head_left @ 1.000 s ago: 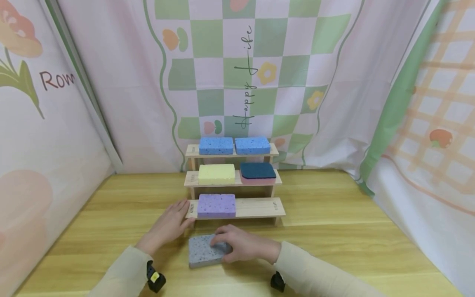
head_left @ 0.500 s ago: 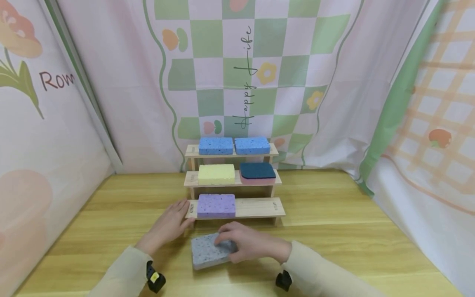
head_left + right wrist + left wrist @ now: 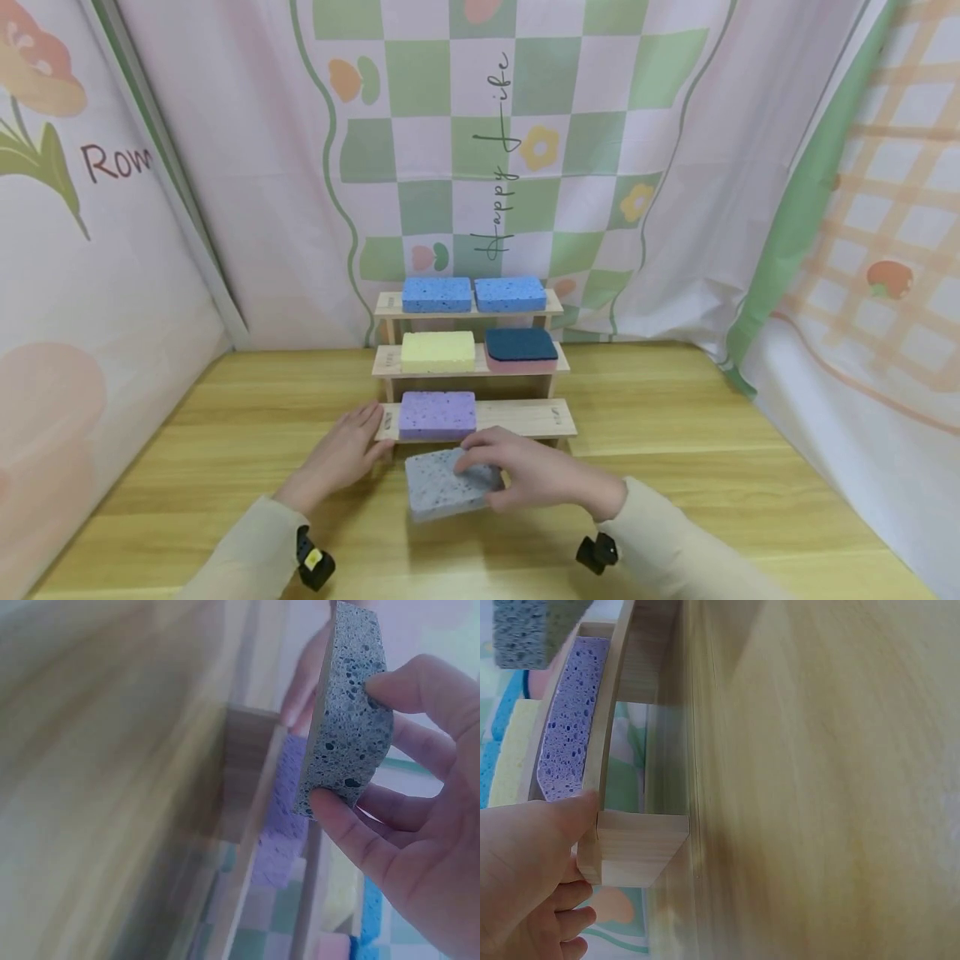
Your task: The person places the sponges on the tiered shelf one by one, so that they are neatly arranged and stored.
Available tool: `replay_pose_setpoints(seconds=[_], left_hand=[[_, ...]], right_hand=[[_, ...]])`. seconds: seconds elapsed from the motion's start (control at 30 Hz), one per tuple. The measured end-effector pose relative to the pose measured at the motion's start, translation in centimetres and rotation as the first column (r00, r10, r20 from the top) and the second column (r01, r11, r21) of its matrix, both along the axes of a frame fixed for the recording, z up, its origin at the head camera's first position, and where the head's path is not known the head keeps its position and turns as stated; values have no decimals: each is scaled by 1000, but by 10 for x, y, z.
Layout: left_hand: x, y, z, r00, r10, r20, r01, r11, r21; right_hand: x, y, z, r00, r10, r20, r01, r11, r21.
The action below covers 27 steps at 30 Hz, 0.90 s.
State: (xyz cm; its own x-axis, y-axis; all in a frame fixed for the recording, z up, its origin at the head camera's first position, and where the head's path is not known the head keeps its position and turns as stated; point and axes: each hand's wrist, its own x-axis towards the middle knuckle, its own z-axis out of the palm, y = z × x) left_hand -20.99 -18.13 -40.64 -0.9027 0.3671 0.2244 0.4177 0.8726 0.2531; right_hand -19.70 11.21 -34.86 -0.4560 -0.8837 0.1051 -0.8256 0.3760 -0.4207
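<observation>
A grey speckled sponge (image 3: 438, 486) is pinched by my right hand (image 3: 536, 471), raised over the table just in front of the lowest tier. In the right wrist view the thumb and fingers hold the sponge (image 3: 349, 712) by its edges. My left hand (image 3: 345, 446) grips the left end of the lowest tier of a three-tier wooden rack (image 3: 525, 417). The left wrist view has the thumb at the board's front edge and the fingers curled around its end. On that tier's left half lies a purple sponge (image 3: 437, 415); its right half is bare wood.
The middle tier carries a yellow sponge (image 3: 438, 352) and a pink sponge with a dark scouring top (image 3: 521, 348). Two blue sponges, one on the left (image 3: 437, 294) and one on the right (image 3: 511, 294), sit on the top tier. Patterned curtains (image 3: 420, 150) surround the wooden table (image 3: 675, 467).
My right hand has lifted the grey sponge off the table and carried it right and toward the rack. My left hand has stayed at the rack's left end.
</observation>
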Motion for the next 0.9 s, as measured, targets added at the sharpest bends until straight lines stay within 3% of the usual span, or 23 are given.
replay_pose_setpoints(seconds=[0.27, 0.43, 0.9], left_hand=[[-2, -1, -3, 1000, -1, 3, 1, 1000, -7], [-3, -2, -3, 1000, 1, 13, -1, 1000, -13], [0, -1, -1, 1000, 8, 16, -8, 1000, -3]], right_hand=[[-7, 13, 10, 995, -5, -103, 0, 999, -53], [-11, 20, 15, 993, -28, -117, 19, 997, -72], [-29, 45, 15, 985, -169, -42, 165, 983, -84]])
